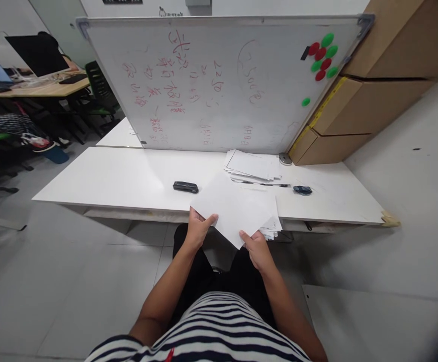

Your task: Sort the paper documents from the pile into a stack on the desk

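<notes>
Both my hands hold a white sheet of paper, turned corner-down over the front edge of the white table. My left hand pinches its left edge with the thumb on top. My right hand grips the lower right edge, fingers closed under the sheet. Under it, near my right hand, lies a small stack of paper. A black stapler rests on the table just left of the sheet.
A larger paper pile lies at the back against a leaning whiteboard with red writing and magnets. A small dark object and a pen sit to the right. Cardboard boxes stand right; desks and another person far left.
</notes>
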### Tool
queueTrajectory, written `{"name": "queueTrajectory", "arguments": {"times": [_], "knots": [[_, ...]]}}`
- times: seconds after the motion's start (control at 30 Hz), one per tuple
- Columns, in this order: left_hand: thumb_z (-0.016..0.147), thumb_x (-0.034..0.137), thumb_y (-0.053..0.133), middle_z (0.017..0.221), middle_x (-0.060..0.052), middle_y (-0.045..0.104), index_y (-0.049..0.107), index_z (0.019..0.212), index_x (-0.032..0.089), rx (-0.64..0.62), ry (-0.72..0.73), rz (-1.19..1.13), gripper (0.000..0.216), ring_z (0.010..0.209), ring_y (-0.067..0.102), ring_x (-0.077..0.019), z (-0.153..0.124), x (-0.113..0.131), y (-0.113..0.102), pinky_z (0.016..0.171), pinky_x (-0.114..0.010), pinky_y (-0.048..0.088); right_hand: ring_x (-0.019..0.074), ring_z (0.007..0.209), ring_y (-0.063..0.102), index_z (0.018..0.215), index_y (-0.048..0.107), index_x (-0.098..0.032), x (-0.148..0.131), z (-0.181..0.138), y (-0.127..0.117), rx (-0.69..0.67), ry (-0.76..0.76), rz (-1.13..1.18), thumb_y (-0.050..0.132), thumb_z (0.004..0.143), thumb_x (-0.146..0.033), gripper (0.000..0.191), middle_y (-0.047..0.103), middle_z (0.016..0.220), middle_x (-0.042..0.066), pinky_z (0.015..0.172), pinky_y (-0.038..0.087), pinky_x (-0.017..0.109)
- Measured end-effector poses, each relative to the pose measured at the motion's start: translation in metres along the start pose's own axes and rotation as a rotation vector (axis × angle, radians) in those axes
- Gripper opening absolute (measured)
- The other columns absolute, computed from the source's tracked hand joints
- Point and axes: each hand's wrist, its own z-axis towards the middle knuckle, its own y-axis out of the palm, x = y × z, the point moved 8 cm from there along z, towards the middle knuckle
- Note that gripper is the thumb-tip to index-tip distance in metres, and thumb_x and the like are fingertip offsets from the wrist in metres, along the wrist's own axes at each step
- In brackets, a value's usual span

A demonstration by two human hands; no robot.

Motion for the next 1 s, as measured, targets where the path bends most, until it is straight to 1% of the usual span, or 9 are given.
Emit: {"name": "queueTrajectory", "arguments": {"times": [0.1, 0.17, 0.27, 0.37, 0.47, 0.57, 0.63, 0.87, 1.0], "knots": [[0.07, 0.034, 0.077, 0.135, -0.011, 0.053, 0.033, 0.135, 0.026, 0.02, 0.041, 0.117, 0.078, 0.12, 0.055, -0.0222, 0.023, 0.005, -0.02, 0.1, -0.038, 0.045, 0.0275, 0.101, 0.065, 0.105, 0.065, -0.017, 0.001, 0.001, -0.007, 0.052, 0.021, -0.126, 0.067, 0.076, -0.046, 0.041, 0.072, 0.109, 0.009, 0.087, 0.051, 0.04], [0.08, 0.042, 0.065, 0.129, -0.011, 0.057, 0.039, 0.13, 0.025, 0.05, 0.108, 0.259, 0.059, 0.114, 0.058, -0.0216, 0.052, 0.015, -0.042, 0.098, -0.04, 0.045, 0.027, 0.1, 0.065, 0.104, 0.065, -0.017, -0.003, 0.003, -0.011, 0.077, 0.005, -0.147, 0.067, 0.075, -0.043, 0.039, 0.072, 0.107, 0.008, 0.086, 0.051, 0.038], [0.093, 0.047, 0.04, 0.114, -0.01, 0.065, 0.052, 0.117, 0.022, 0.091, 0.248, 0.68, 0.037, 0.112, 0.057, -0.0229, 0.105, 0.033, -0.071, 0.1, -0.043, 0.04, 0.0254, 0.082, 0.069, 0.102, 0.063, -0.016, -0.005, 0.009, -0.007, 0.037, 0.038, -0.071, 0.065, 0.074, -0.039, 0.036, 0.074, 0.093, 0.008, 0.068, 0.055, 0.035], [0.092, 0.045, 0.041, 0.118, -0.012, 0.063, 0.061, 0.108, 0.02, 0.0, 0.351, 1.131, 0.036, 0.118, 0.05, -0.0268, 0.147, 0.033, -0.075, 0.103, -0.043, 0.033, 0.0232, 0.061, 0.067, 0.101, 0.061, -0.015, -0.009, 0.018, 0.004, -0.018, 0.076, -0.029, 0.062, 0.073, -0.034, 0.033, 0.073, 0.075, 0.006, 0.051, 0.051, 0.032], [0.093, 0.042, 0.034, 0.098, -0.013, 0.067, 0.065, 0.086, 0.018, -0.007, 0.276, 1.348, 0.04, 0.106, 0.053, -0.0275, 0.171, 0.013, -0.078, 0.093, -0.04, 0.036, 0.0221, 0.055, 0.065, 0.101, 0.061, -0.015, -0.019, 0.03, 0.017, -0.035, 0.064, -0.057, 0.058, 0.073, -0.028, 0.032, 0.071, 0.067, 0.003, 0.048, 0.05, 0.032], [0.093, 0.04, 0.027, 0.08, -0.014, 0.066, 0.063, 0.069, 0.018, 0.179, 0.212, 1.355, 0.048, 0.095, 0.056, -0.0281, 0.177, 0.004, -0.088, 0.083, -0.039, 0.036, 0.021, 0.053, 0.063, 0.104, 0.061, -0.016, -0.027, 0.04, 0.032, -0.068, 0.064, -0.099, 0.056, 0.071, -0.024, 0.034, 0.071, 0.065, 0.002, 0.046, 0.049, 0.031], [0.092, 0.04, 0.027, 0.074, -0.012, 0.065, 0.06, 0.063, 0.019, 0.234, 0.21, 1.293, 0.049, 0.09, 0.056, -0.0272, 0.178, 0.002, -0.093, 0.079, -0.038, 0.036, 0.0201, 0.052, 0.063, 0.106, 0.061, -0.016, -0.031, 0.043, 0.039, -0.087, 0.065, -0.108, 0.055, 0.071, -0.023, 0.036, 0.071, 0.064, 0.002, 0.046, 0.048, 0.03], [0.088, 0.05, 0.032, 0.065, -0.006, 0.062, 0.054, 0.058, 0.02, 0.132, 0.123, 0.821, 0.047, 0.066, 0.054, -0.0187, 0.186, 0.003, -0.118, 0.066, -0.033, 0.038, 0.0199, 0.052, 0.063, 0.107, 0.061, -0.016, -0.025, 0.042, 0.059, -0.091, 0.09, -0.08, 0.055, 0.07, -0.02, 0.037, 0.071, 0.068, 0.003, 0.047, 0.051, 0.032], [0.085, 0.051, 0.038, 0.059, -0.005, 0.059, 0.053, 0.056, 0.019, 0.08, 0.117, 0.785, 0.046, 0.062, 0.051, -0.0171, 0.184, 0.002, -0.116, 0.063, -0.032, 0.038, 0.0197, 0.053, 0.064, 0.108, 0.061, -0.015, -0.02, 0.038, 0.07, -0.134, 0.071, -0.039, 0.056, 0.071, -0.022, 0.037, 0.072, 0.07, 0.003, 0.049, 0.053, 0.032]]}}
